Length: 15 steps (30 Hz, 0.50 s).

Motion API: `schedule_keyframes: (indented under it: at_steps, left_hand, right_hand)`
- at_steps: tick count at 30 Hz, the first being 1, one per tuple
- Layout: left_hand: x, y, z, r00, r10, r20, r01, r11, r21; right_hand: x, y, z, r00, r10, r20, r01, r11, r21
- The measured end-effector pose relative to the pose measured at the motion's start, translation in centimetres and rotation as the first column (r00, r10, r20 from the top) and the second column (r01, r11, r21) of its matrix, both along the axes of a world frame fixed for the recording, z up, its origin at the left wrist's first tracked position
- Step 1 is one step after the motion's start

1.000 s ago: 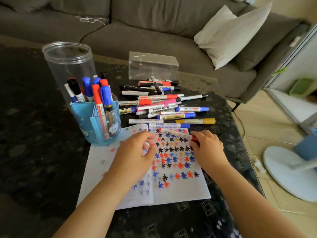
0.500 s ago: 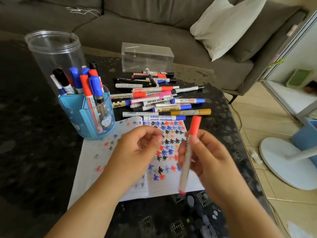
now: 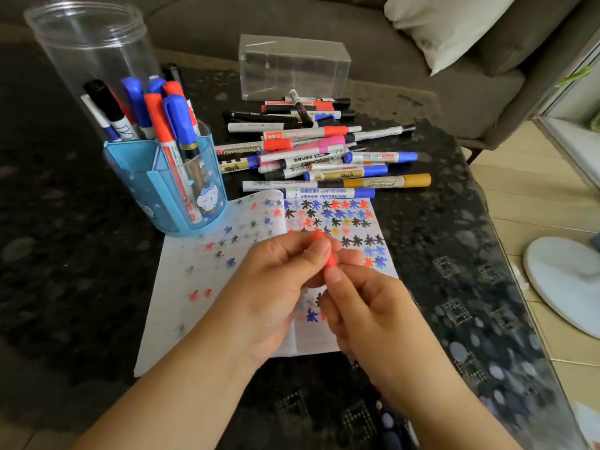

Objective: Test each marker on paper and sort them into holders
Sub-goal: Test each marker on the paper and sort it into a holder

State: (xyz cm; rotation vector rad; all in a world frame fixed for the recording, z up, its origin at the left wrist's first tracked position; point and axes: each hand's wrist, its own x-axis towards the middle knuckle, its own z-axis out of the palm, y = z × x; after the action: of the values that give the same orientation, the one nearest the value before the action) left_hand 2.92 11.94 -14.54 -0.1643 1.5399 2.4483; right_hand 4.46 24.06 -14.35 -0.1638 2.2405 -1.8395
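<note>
Head camera looked down on a dark speckled table (image 3: 81, 271) with a grey sofa (image 3: 324, 37) along its far side and a pale cushion (image 3: 454, 24) at the far right. On the table's near middle lay a white sheet of paper (image 3: 181, 306) covered with small red, blue and black star-shaped test marks. At the far left stood a tall clear cylinder (image 3: 87, 53), and just in front of it a blue divided holder (image 3: 143, 186) packed with upright red, blue and black markers, its base touching the paper's far left corner. A clear rectangular box (image 3: 293, 71) sat further back, right of the cylinder. Between that box and the paper sprawled a pile of loose markers (image 3: 318, 151), caps red, blue, pink, black and ochre, lying mostly crosswise. Over the paper, both hands met on one red marker (image 3: 329, 256): the left hand (image 3: 276, 287) pinched its red far end between thumb and fingertips, while the right hand (image 3: 367, 310) gripped the near part with curled fingers, hiding most of the barrel. The hands also covered the paper's centre. A white round fan base (image 3: 565, 280) stood on the floor at right.
</note>
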Motion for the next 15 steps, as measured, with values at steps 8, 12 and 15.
schedule_keyframes:
  at_steps: [8,12,15]
  left_hand:
    - [0.3,1.0,-0.4,0.980,0.196,0.018,-0.193,0.977,-0.093]
    - [0.3,-0.2,-0.2,0.999,0.011,-0.039,-0.011,1.000,0.017]
    - [0.7,-0.5,0.5,0.991,-0.119,-0.065,0.127,0.981,0.145]
  right_hand:
    - [-0.3,-0.5,-2.1,0.872,0.038,-0.487,0.228,0.851,0.474]
    - [0.0,0.4,-0.1,0.998,0.060,-0.033,-0.059,0.998,0.012]
    - [0.4,0.2,1.4,0.924,0.197,0.328,-0.016,0.877,-0.481]
